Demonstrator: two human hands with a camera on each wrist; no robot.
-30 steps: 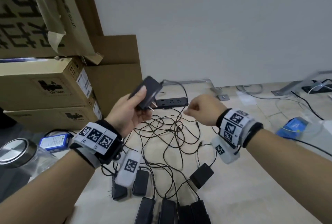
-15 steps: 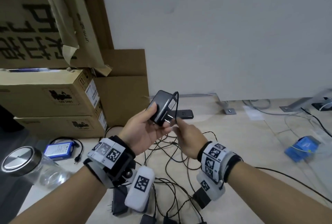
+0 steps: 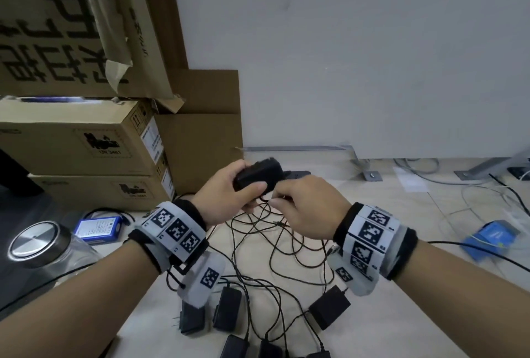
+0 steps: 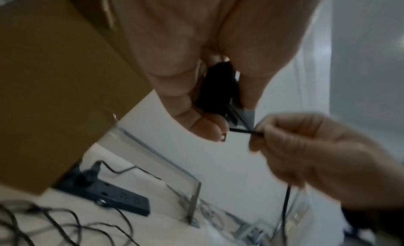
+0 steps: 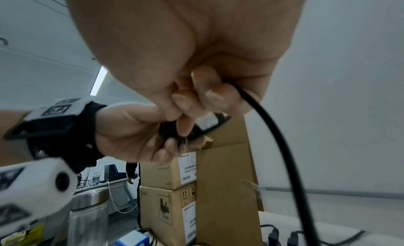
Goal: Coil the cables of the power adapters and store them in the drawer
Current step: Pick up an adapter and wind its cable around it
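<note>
The black power adapter (image 3: 258, 175) is being held up in the air above the tangle of cables (image 3: 272, 245) on the light floor (image 3: 401, 314), close to the wall. The left hand (image 3: 226, 197) is wrapping around it, fingers over the far side and thumb pressing on the near face, so most of the body is hiding behind skin; in the left wrist view only a dark sliver (image 4: 216, 87) is peeking out between palm and fingers. Its cable (image 4: 240, 131) is leaving the adapter's end and going straight into the right hand (image 3: 307, 208), which is pinching it between thumb and curled fingertips, right beside the adapter. In the right wrist view the cable (image 5: 282, 146) is sweeping down out of that pinch and running off the bottom edge, blurred. Where it joins the tangle is hard to make out.

Below the wrists, more adapters (image 3: 226, 311) are lying on the floor toward the lower edge, several cut off by the frame. A black power strip (image 4: 118, 198) is sitting by the wall, mostly hidden behind the hands in the head view. Stacked cardboard boxes (image 3: 86, 142) are filling the left side, with a glass jar (image 3: 37, 243) and a blue battery pack (image 3: 97, 228) in front of them. No drawer is showing in any view.
</note>
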